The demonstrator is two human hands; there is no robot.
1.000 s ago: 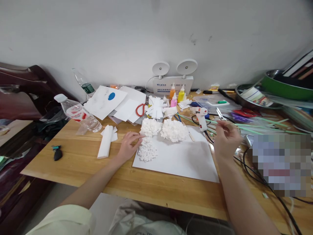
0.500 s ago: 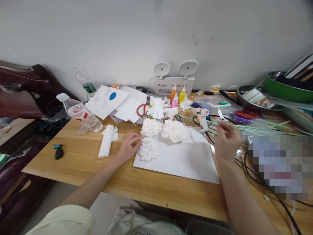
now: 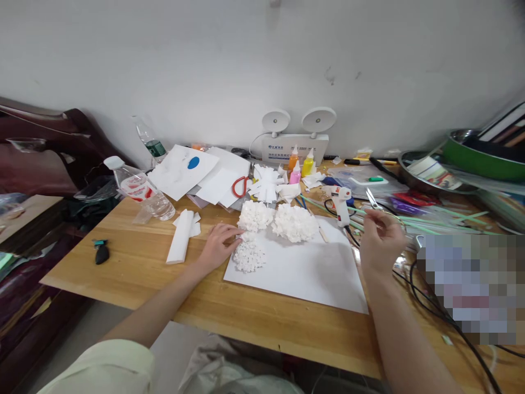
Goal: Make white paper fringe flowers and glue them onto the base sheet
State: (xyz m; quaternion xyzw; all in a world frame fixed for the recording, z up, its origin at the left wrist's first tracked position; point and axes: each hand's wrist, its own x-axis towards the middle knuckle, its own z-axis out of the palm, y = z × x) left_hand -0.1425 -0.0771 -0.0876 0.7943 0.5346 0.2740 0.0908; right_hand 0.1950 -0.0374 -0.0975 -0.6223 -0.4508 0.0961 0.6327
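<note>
My left hand [image 3: 219,244] is low over the table with its fingers stretched out, the tips at the edge of two white crinkled paper clusters, an upper one [image 3: 255,215] and a flatter, finer one [image 3: 249,255]. A larger paper cluster [image 3: 294,222] sits to their right. All three rest on or at the edge of a white sheet [image 3: 303,279]. My right hand [image 3: 381,238] is raised beyond the sheet's right edge, fingers closed in a pinch. Whatever they hold is too small or hidden to tell. Scissors [image 3: 373,200] show just behind it, partly covered by the fingers.
A white glue gun [image 3: 341,207] with a black cable stands behind the sheet. Paint bottles [image 3: 295,173], red-handled scissors [image 3: 240,187] and paper scraps lie farther back. A water bottle [image 3: 141,191] and folded white paper [image 3: 180,238] are left; green strips [image 3: 463,210] and bowls lie right.
The view has shifted slightly, so everything sits a little lower in the picture. Both hands keep nearly the same place and pose.
</note>
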